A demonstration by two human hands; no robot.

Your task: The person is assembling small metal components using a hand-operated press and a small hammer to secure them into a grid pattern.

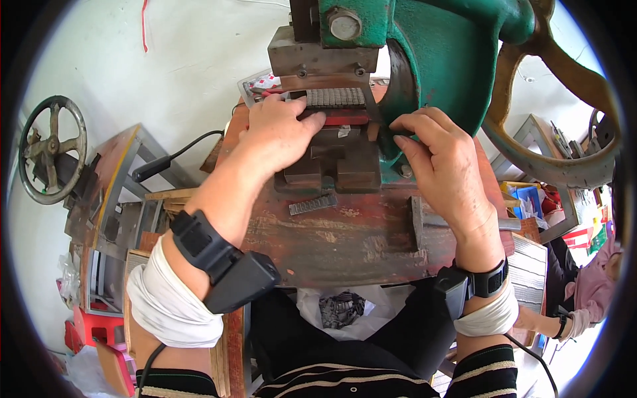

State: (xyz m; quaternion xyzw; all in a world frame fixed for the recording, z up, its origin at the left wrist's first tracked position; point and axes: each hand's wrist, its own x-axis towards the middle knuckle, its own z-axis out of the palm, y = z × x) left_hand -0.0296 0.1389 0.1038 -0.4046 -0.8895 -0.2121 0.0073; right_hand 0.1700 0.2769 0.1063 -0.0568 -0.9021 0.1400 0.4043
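My left hand (282,129) is closed around the left end of a gridded metal block (335,98). The block rests under the upper jaw (322,60) of a green press (451,60). My left thumb lies along a red bar (345,117) at the block's near side. My right hand (448,156) hovers beside the press frame, fingers bent, with a small gap between thumb and forefinger and nothing visible in it. On the bench near the press base (332,166) lies a short toothed metal strip (313,204). A hammer (417,225) lies below my right hand.
The worn wooden bench (318,255) reaches toward my lap, where a white bag (308,305) holds dark metal pieces. A large handwheel (564,166) curves at the right. Another handwheel (50,149) stands far left. At the right edge, a person's arm (541,323) shows.
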